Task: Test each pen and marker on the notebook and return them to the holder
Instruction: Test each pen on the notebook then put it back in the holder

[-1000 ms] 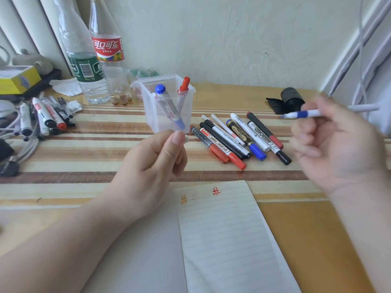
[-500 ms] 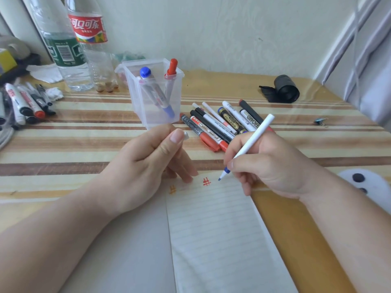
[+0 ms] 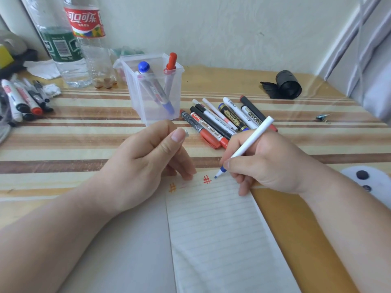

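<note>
Over notebook point(image 3: 222, 229), right hand point(image 3: 268, 163) gripping white pen point(image 3: 251, 140), left hand point(image 3: 143, 163) pinching cap point(image 3: 186, 133)

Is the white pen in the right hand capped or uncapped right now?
Uncapped. The white pen shows a bare blue tip at the notebook page; the left hand pinches a small cap-like piece.

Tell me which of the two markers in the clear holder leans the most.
The blue-capped marker, on the left: it slants diagonally across the holder, while the red-capped marker stands nearly upright against the right wall.
</note>
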The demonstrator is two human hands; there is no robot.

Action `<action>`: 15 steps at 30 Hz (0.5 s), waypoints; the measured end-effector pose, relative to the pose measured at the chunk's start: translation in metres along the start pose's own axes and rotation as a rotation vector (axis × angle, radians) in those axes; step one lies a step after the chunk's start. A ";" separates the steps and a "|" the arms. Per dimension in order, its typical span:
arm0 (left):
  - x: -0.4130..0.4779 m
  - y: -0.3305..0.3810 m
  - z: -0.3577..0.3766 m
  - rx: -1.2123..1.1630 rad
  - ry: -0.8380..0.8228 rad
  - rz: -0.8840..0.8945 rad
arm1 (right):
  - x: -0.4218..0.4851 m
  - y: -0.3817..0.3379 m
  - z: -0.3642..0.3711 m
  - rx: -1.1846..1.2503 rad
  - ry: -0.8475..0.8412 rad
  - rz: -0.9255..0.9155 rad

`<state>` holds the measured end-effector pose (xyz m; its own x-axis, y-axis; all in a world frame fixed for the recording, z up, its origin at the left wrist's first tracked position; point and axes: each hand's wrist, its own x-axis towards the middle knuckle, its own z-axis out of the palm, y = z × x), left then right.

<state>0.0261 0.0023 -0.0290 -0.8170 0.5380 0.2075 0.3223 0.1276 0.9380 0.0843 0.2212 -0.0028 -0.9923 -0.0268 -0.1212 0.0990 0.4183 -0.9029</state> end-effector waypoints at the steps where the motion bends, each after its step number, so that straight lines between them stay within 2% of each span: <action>1: 0.000 0.000 0.000 0.000 -0.001 -0.002 | 0.001 0.000 0.000 -0.022 0.009 0.003; 5: -0.001 0.001 0.001 -0.009 0.009 0.001 | 0.002 0.000 -0.001 -0.028 0.041 0.039; 9: -0.001 0.001 0.001 -0.016 0.011 0.001 | -0.002 0.000 0.000 0.052 -0.002 0.029; 15: -0.001 -0.001 0.000 -0.019 0.001 0.004 | 0.001 0.000 0.001 -0.071 0.002 0.002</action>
<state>0.0268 0.0014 -0.0297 -0.8162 0.5376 0.2115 0.3163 0.1096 0.9423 0.0836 0.2207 -0.0032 -0.9922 -0.0236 -0.1222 0.0958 0.4815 -0.8712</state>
